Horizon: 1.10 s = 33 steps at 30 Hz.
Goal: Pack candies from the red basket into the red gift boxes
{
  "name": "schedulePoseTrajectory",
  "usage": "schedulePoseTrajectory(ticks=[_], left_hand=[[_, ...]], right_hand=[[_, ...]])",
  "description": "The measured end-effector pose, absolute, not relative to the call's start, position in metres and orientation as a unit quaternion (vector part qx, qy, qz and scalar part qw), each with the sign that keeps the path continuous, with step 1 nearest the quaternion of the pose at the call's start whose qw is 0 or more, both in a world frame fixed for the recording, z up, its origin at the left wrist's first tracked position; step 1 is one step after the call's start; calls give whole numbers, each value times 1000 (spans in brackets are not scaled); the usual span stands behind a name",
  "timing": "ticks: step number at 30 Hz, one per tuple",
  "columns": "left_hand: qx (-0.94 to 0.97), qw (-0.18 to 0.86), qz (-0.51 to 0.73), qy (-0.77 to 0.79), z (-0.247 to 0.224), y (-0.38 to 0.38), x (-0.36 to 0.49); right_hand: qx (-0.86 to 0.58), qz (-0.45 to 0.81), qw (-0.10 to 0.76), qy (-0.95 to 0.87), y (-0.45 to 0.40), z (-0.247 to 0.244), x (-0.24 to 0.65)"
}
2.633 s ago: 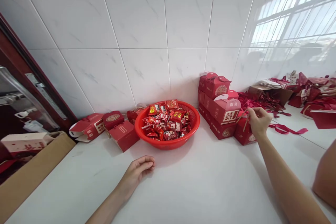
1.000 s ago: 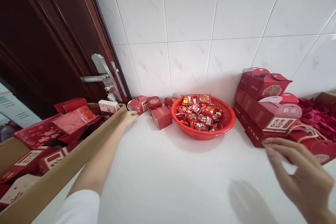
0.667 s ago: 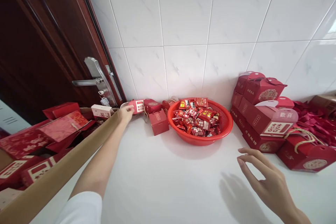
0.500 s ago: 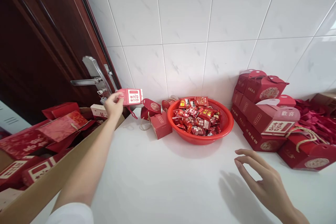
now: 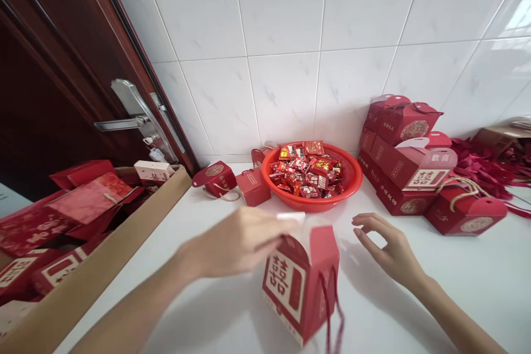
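Red gift box [image 5: 296, 287], double-happiness panel showing, sits tilted just right of and below the left hand [image 5: 236, 240], whose slightly blurred fingers are pinching it at the top flaps! Whether its base touches the white table [image 5: 406, 310], I can't tell. Cords [image 5: 327, 307] dangle from its side, right of that grip. Across from it, the right hand [image 5: 390, 249] is apart from the box, thumb and fingers spread in a loose curve. Beyond the grip, a red plastic basket [image 5: 357, 177] holds a pile of wrapped sweets [image 5: 311, 177], small red boxes [image 5: 254, 187] just beside it. Farther right, stacked boxes [image 5: 398, 166] rise near the tiled wall [image 5: 286, 5], with a rope-handled box [image 5: 460, 215] alongside. Left of the grip: a packed cardboard carton [image 5: 141, 238], then a dark door [image 5: 50, 38].
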<state>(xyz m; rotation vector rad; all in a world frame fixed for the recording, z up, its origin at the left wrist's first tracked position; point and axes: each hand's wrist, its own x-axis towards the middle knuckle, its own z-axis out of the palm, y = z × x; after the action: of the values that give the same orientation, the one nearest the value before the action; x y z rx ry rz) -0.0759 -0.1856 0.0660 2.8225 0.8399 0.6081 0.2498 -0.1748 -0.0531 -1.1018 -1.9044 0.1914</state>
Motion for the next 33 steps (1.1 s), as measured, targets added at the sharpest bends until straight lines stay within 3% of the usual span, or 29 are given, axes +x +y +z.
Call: schedulePoseTrajectory(ticks=[3, 10, 19, 23, 29, 33], left_hand=[[968, -8, 182, 173, 46, -193, -49], [965, -109, 163, 175, 29, -203, -35], [954, -44, 119, 273, 30, -201, -37], [954, -54, 123, 267, 40, -186, -32], [933, 52, 48, 353, 51, -176, -42], [906, 118, 12, 407, 44, -178, -56]], right_hand=[[-437, 102, 472, -759, -176, -42, 245], [-321, 129, 434, -832, -188, -12, 219], [-331, 104, 431, -833, -191, -17, 205], [-293, 52, 388, -872, -186, -9, 196], [-357, 70, 374, -853, -192, -11, 202], [-388, 129, 305, -860, -195, -13, 216]])
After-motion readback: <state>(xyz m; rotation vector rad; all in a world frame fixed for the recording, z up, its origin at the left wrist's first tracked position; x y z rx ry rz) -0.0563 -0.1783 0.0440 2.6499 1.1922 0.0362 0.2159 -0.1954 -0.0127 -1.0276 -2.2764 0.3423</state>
